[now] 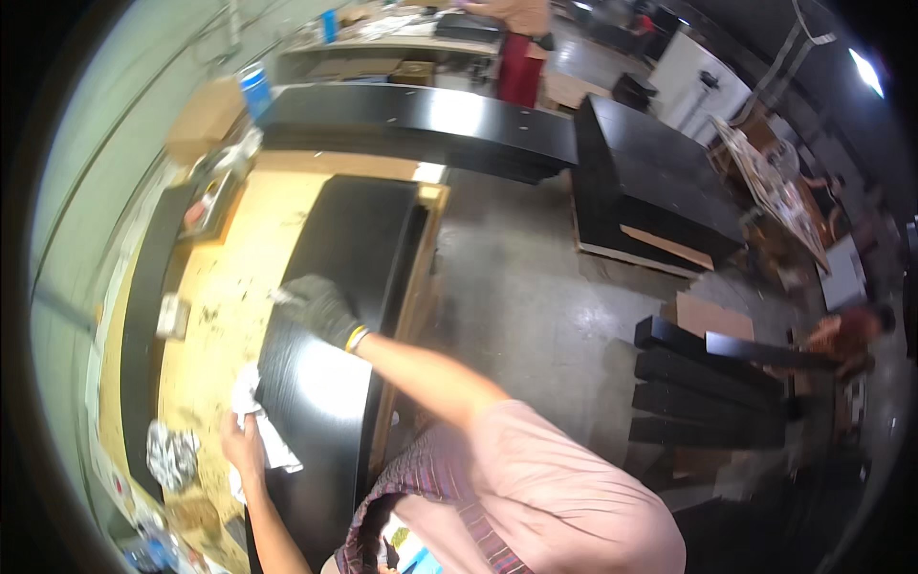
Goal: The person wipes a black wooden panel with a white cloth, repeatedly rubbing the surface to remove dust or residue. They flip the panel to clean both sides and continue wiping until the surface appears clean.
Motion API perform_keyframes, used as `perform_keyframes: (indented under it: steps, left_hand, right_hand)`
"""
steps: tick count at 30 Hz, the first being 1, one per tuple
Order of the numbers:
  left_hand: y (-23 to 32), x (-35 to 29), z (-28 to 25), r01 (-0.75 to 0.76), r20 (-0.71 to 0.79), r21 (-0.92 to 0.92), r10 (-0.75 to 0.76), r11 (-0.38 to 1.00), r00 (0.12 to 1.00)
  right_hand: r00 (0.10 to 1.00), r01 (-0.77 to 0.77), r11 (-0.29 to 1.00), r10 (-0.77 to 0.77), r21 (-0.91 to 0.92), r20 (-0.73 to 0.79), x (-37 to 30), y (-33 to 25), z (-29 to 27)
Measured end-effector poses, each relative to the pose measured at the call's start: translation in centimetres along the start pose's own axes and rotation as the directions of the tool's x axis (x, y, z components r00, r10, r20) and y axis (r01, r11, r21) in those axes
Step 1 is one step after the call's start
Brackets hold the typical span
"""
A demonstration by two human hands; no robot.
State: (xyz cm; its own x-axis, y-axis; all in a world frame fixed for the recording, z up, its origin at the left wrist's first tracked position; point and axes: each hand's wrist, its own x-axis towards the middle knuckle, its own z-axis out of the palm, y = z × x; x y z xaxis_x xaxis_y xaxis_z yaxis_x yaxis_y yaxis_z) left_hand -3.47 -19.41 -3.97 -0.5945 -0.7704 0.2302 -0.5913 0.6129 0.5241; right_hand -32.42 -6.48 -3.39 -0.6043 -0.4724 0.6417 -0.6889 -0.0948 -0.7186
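A long black board (349,225) lies on the workbench in front of me, its surface glossy where light falls on it. My right hand (320,308), in a dark grey work glove, rests over the board near its left edge. Its fingers are curled, and a small pale patch shows at their tips; I cannot make out what it is. Bare and lower down, my left hand (243,446) grips a crumpled white cloth (273,442) beside the same edge. Part of the cloth hangs over the board.
The yellowish bench top (215,335) carries a small pale block (173,317), a crumpled plastic bundle (172,453) and a dark strip (143,354) along the wall. Black panels (411,115) stand across the far end. More stacks of black boards (660,172) are at right; other people work beyond.
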Motion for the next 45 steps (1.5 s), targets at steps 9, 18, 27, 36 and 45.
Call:
perform_keyframes:
  steps: [9,18,27,36,45]
  left_hand:
    - [-0.6,-7.7,-2.2,-0.083,-0.250,0.148,0.119,0.986,0.961]
    - [-0.2,-7.3,-2.9,-0.060,-0.208,0.191,0.100,0.980,0.973]
    - [0.7,-6.6,-1.9,-0.066,-0.215,0.186,0.106,0.980,0.971]
    - [8.2,1.2,4.9,-0.038,-0.246,0.275,0.108,0.961,0.963]
    - [12.4,5.4,8.5,-0.051,-0.160,0.285,0.100,0.957,0.982]
  right_hand:
    - [0.888,0.103,0.976,-0.004,-0.190,0.461,-0.7,-7.0,3.9]
    - [0.807,0.222,0.895,0.054,-0.387,0.588,2.3,-3.9,6.0]
    - [0.877,0.131,0.691,0.253,-0.711,0.408,12.9,6.8,0.9]
    - [0.695,0.216,0.828,0.242,-0.518,0.677,16.3,8.4,-0.1]
    - [0.577,0.372,0.854,0.094,-0.364,0.811,19.4,12.8,-2.8]
